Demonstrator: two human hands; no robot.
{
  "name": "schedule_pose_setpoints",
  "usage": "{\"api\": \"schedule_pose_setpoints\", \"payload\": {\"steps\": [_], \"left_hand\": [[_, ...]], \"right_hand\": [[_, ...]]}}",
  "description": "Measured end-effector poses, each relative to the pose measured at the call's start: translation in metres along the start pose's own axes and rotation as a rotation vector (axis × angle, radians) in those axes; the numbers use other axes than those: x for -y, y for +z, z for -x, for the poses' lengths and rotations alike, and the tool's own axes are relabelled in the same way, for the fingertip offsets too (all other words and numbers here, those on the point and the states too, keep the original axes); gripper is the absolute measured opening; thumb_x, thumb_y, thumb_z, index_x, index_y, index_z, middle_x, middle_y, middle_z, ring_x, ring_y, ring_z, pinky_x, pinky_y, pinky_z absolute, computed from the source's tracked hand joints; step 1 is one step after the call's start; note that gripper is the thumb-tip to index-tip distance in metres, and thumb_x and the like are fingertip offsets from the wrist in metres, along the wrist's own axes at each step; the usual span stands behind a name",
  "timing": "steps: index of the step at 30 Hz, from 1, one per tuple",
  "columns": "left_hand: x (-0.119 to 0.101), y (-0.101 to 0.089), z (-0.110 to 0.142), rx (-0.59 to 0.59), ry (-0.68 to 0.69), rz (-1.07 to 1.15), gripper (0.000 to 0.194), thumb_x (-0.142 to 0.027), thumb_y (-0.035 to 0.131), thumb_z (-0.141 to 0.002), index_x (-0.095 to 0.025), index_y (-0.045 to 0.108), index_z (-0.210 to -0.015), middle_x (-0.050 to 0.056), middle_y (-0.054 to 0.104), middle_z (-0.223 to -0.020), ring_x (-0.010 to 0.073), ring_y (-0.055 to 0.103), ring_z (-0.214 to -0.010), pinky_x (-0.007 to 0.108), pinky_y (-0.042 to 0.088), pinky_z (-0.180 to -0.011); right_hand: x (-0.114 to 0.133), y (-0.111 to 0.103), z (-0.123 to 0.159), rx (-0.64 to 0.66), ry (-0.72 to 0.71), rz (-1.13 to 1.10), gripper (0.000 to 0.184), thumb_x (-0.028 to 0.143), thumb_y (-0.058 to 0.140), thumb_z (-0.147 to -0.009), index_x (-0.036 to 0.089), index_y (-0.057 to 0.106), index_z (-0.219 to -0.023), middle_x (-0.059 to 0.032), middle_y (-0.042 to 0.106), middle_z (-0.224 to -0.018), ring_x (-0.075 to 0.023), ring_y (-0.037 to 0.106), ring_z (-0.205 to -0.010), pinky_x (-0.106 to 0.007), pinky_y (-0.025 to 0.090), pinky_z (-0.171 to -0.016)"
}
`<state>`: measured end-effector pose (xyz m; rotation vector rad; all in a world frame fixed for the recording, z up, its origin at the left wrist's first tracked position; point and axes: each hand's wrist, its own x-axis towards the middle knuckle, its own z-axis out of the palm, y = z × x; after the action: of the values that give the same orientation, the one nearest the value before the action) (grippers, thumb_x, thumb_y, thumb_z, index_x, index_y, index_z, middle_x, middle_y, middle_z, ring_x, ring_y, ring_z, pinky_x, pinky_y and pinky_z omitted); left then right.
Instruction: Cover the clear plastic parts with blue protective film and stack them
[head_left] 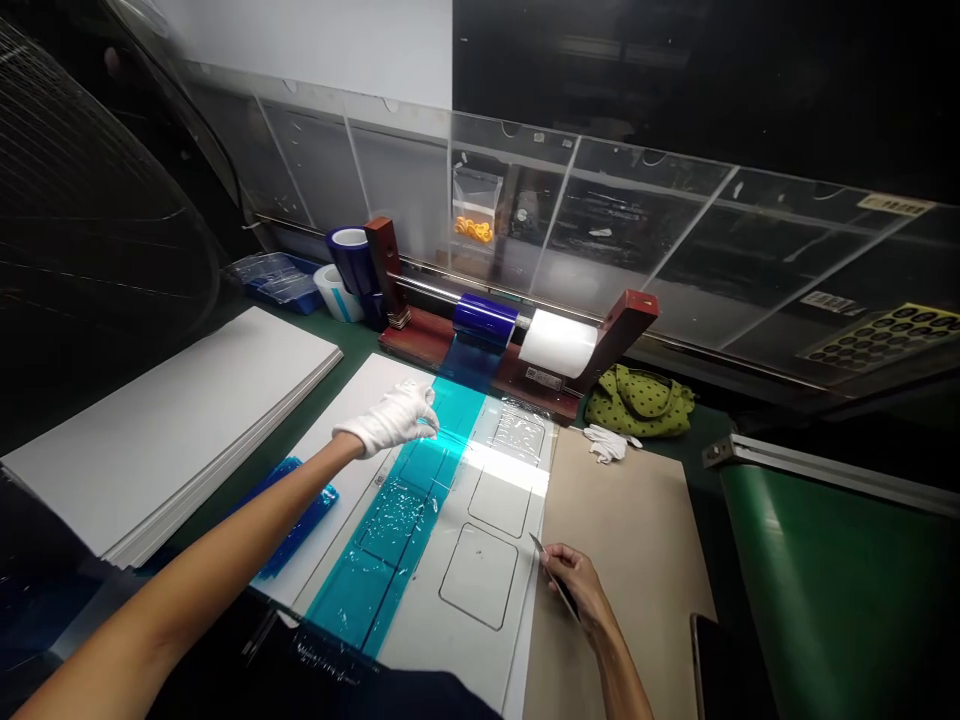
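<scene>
My left hand [397, 415], in a white glove, is at the left edge of a strip of blue film [390, 520]. Its fingers are bent together and pinch the film there. The strip comes off a dark blue film roll [485, 320] and lies over a pale sheet [420, 640] marked with rounded black outlines. Bare, my right hand [574, 580] grips a slim knife [553, 580], blade tip pointing up and left, beside the sheet's right edge. Bubbles and wrinkles show in the film's lower half.
A wooden roll stand [630, 320] also carries a white roll [559, 342]. Stacked white sheets [187, 410] lie left, brown board [622, 500] right. Further right are a green conveyor belt [817, 580], a spotted green cloth bag [637, 402] and a white glove [606, 443]. Crumpled blue film [292, 530] lies left.
</scene>
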<state>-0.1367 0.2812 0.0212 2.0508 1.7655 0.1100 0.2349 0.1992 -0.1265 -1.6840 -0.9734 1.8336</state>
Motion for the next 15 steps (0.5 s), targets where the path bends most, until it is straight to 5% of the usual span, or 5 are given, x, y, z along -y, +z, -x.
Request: {"api": "schedule_pose_setpoints", "payload": {"steps": [6,15], "left_hand": [[0.029,0.02,-0.007,0.031,-0.078,0.004,0.028,-0.038,0.06,-0.079,-0.011,0.063,-0.087,0.004,0.06,-0.1,0.0161,0.052,-0.093,0.032,0.041,-0.08],[0.044,0.036,-0.024,-0.076,-0.363,0.004,0.032,-0.039,0.052,-0.086,-0.016,0.055,-0.109,0.006,0.058,-0.107,0.0165,0.058,-0.088,0.035,0.051,-0.075]], "right_hand": [[-0.007,0.014,-0.001,0.023,0.0,-0.029,0.034,0.042,0.076,-0.053,0.016,0.063,-0.071,0.0034,0.051,-0.057,-0.0093,0.046,-0.053,-0.02,0.041,-0.049],[-0.015,0.011,0.0,0.015,0.011,-0.023,0.035,0.043,0.076,-0.053,0.016,0.064,-0.072,0.0034,0.052,-0.058,-0.0093,0.046,-0.054,-0.02,0.042,-0.049]]}}
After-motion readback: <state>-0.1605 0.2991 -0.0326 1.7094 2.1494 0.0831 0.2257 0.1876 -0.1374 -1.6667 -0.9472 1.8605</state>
